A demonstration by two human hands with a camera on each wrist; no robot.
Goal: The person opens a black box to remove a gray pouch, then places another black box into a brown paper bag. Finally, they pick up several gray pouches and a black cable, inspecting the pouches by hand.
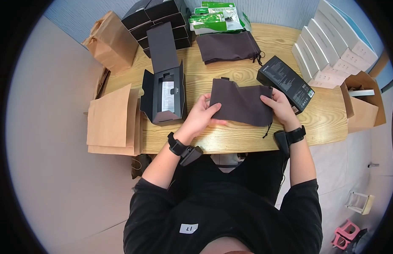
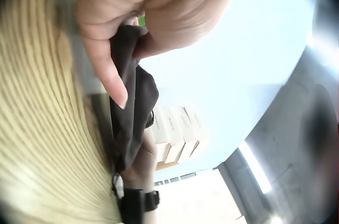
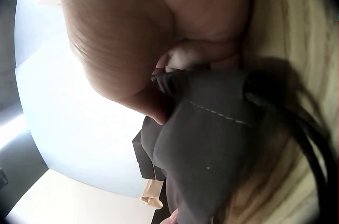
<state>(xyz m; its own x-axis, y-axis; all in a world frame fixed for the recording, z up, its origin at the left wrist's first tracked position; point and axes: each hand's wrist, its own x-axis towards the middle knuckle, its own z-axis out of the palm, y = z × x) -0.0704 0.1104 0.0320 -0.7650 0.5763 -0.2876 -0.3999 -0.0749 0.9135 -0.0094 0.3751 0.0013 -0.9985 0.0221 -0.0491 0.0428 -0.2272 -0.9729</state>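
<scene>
The left hand [image 1: 201,113] is pinching one end of a dark grey pouch [image 1: 243,105], thumb on top, and the right hand [image 1: 282,109] is pinching the opposite, corded end — the cloth is spanning the gap between them over the bench [image 1: 327,116]. An open black box [image 1: 167,117] is standing just beyond the left hand; a closed black box [image 1: 285,81] is lying beside the right — a second pouch [image 1: 227,46] is lying farther back.
</scene>
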